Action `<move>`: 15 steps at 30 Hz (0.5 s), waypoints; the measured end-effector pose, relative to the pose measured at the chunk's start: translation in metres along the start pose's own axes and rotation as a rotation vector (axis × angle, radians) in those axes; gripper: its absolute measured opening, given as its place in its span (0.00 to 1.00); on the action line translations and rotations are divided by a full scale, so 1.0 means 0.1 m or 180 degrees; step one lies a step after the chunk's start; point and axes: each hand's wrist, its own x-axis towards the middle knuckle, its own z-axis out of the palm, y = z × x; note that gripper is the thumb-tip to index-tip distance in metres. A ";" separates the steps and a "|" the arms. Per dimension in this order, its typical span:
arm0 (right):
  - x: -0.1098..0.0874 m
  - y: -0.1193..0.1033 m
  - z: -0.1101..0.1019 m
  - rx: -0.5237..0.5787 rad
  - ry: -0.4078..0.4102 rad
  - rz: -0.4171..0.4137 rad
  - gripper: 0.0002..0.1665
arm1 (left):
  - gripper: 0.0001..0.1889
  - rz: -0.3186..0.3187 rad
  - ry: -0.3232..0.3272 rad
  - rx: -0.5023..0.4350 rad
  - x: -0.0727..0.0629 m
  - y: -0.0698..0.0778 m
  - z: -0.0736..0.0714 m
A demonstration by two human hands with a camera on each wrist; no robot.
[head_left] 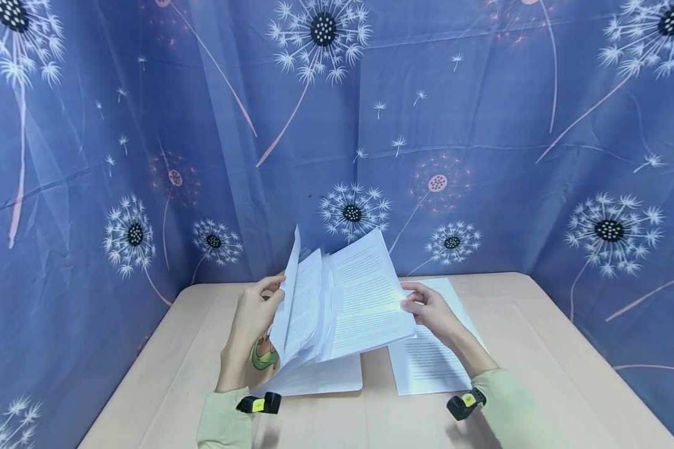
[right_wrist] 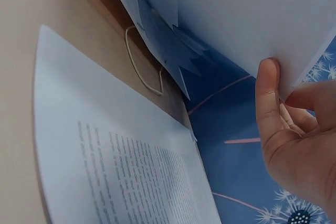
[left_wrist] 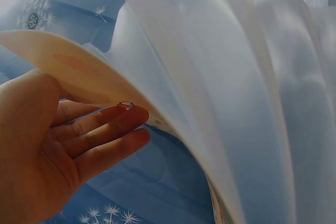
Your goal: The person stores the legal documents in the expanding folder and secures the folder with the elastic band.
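Note:
A folder with clear plastic sleeves and printed sheets stands tilted and opened above the table. My left hand grips its left side, with the fingers behind the cream cover; a green and orange picture shows on the outside. At the right edge, my right hand pinches a printed page between thumb and fingers. In the right wrist view the thumb lies against the white face of that page. Several sleeves fan apart between the two hands.
A loose printed sheet lies flat on the beige table, under my right forearm. A pale thin loop hangs beside the folder's lower edge. Blue dandelion-patterned cloth stands behind the table and at both sides.

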 end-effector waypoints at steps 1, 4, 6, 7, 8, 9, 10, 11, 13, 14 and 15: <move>0.00 0.00 0.01 0.0008 -0.0005 0.0002 0.33 | 0.18 -0.0003 -0.0004 -0.0001 0.00 0.00 0.00; 0.01 0.00 0.05 0.0034 -0.0024 0.0012 0.33 | 0.18 -0.0018 -0.0009 0.0003 -0.01 0.01 0.00; 0.01 0.00 0.07 0.0068 -0.0030 0.0008 0.33 | 0.18 -0.0028 -0.0016 0.0012 -0.01 0.01 0.00; 0.02 0.00 0.08 0.0074 -0.0045 -0.0001 0.33 | 0.18 -0.0031 -0.0018 0.0012 -0.01 0.01 0.00; 0.02 0.00 0.10 0.0079 -0.0058 -0.0011 0.33 | 0.18 -0.0032 -0.0020 0.0015 -0.01 0.01 0.00; 0.02 0.00 0.11 0.0091 -0.0055 -0.0005 0.32 | 0.18 -0.0033 -0.0021 0.0014 -0.01 0.01 0.00; 0.02 0.00 0.12 0.0105 -0.0050 0.0004 0.32 | 0.18 -0.0031 -0.0027 0.0015 -0.01 0.00 0.00; 0.03 0.00 0.13 0.0108 -0.0049 0.0013 0.32 | 0.18 -0.0031 -0.0032 0.0017 -0.01 0.00 0.00; 0.03 0.00 0.16 0.0095 -0.0067 0.0014 0.32 | 0.18 -0.0027 -0.0035 0.0010 -0.01 0.00 0.00; 0.04 0.00 0.17 0.0085 -0.0063 0.0023 0.32 | 0.18 -0.0025 -0.0039 0.0007 0.00 0.01 0.00; 0.04 0.00 0.18 0.0092 -0.0047 0.0048 0.32 | 0.18 -0.0023 -0.0039 -0.0002 0.00 0.01 0.00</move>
